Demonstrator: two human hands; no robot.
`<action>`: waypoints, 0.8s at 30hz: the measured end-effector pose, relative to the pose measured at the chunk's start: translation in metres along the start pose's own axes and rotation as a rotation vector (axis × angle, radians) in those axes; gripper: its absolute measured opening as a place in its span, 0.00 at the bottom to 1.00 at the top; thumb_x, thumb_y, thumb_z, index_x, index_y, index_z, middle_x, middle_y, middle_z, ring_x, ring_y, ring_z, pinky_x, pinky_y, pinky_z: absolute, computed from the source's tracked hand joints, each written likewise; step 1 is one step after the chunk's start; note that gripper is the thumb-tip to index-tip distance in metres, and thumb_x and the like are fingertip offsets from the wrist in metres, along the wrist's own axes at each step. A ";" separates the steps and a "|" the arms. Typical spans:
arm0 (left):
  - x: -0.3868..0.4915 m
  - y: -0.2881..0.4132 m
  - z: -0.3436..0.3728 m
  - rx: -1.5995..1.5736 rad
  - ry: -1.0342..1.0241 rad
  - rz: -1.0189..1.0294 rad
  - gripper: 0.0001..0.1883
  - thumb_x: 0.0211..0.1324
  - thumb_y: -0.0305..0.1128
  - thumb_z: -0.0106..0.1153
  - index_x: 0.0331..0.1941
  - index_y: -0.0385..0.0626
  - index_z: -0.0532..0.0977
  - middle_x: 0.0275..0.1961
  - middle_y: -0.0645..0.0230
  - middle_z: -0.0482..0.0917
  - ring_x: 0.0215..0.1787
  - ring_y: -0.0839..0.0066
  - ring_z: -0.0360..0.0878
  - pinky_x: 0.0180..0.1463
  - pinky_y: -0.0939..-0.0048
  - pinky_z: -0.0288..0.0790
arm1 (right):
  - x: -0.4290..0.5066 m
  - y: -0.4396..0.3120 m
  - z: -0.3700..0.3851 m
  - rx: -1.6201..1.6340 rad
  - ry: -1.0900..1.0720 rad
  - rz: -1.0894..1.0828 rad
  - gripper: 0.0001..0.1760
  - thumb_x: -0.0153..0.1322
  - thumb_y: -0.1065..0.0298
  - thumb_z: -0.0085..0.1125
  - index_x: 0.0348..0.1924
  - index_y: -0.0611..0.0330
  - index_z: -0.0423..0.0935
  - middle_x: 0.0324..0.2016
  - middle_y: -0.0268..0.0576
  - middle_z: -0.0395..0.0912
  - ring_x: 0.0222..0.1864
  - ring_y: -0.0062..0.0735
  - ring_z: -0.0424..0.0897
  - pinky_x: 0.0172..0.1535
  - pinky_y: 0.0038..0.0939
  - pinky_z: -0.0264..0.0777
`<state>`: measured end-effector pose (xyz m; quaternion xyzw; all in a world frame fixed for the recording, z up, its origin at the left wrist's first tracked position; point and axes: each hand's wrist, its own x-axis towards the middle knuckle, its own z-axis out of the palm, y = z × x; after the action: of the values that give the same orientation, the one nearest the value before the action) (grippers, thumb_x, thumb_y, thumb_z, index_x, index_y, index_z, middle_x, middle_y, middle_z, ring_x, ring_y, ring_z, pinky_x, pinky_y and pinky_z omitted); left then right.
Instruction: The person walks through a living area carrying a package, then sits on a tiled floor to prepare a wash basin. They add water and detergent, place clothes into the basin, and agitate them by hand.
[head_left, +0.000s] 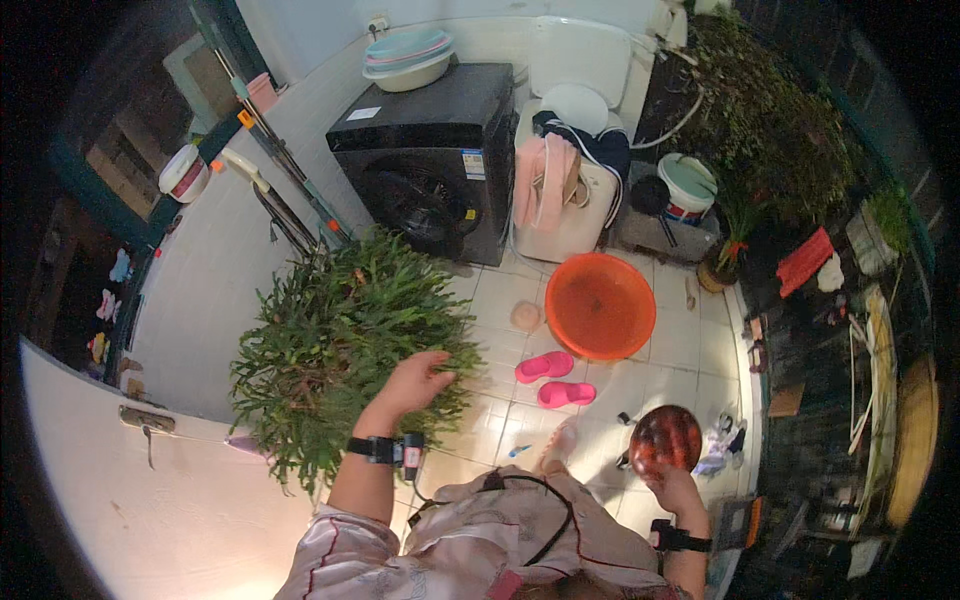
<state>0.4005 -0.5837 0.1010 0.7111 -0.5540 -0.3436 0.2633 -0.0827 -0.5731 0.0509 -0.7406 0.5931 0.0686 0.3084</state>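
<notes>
My left hand (418, 381) hangs over the right side of a large bushy green plant (337, 330), its fingers loosely bent and apart. Nothing shows in it, and whether it touches the leaves is unclear. At the lower right, my right hand (673, 489) grips the near edge of a round, glossy dark-red vessel (666, 444), probably a bowl, blurred and with bright reflections. Ahead on the tiles stands an orange plastic basin (600, 304). Between it and me lie two pink slippers (545, 367).
A black front-loading washing machine (427, 172) carries stacked basins (409, 64). Beside it, clothes (547, 180) lie over a white top-lid washer (570, 232). A lidded bucket (686, 187) and potted plant (720, 270) stand right. A white door (127, 495) is at left; mops (277, 150) lean behind.
</notes>
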 end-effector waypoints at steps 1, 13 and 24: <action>0.007 0.001 -0.002 -0.030 0.048 -0.053 0.23 0.53 0.37 0.58 0.51 0.39 0.70 0.48 0.56 0.77 0.43 0.65 0.78 0.46 0.68 0.71 | 0.020 0.004 -0.015 -0.083 -0.032 -0.010 0.22 0.65 0.56 0.55 0.48 0.59 0.72 0.39 0.54 0.77 0.40 0.52 0.76 0.44 0.42 0.70; 0.101 0.055 -0.014 -0.105 0.187 -0.190 0.21 0.56 0.34 0.56 0.53 0.39 0.69 0.49 0.58 0.76 0.48 0.66 0.76 0.50 0.69 0.69 | 0.188 0.012 -0.156 -0.059 0.012 -0.190 0.22 0.62 0.67 0.57 0.50 0.63 0.71 0.38 0.57 0.76 0.42 0.53 0.75 0.47 0.40 0.69; 0.285 0.022 -0.108 -0.310 0.325 -0.153 0.20 0.55 0.33 0.56 0.51 0.38 0.70 0.44 0.63 0.78 0.43 0.76 0.76 0.46 0.74 0.69 | 0.341 -0.059 -0.202 0.077 -0.049 -0.228 0.22 0.63 0.65 0.60 0.49 0.61 0.72 0.36 0.54 0.78 0.33 0.45 0.79 0.39 0.35 0.72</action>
<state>0.5142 -0.8660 0.1290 0.7480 -0.3894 -0.3244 0.4286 0.0157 -0.9607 0.0754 -0.7889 0.4997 0.0282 0.3567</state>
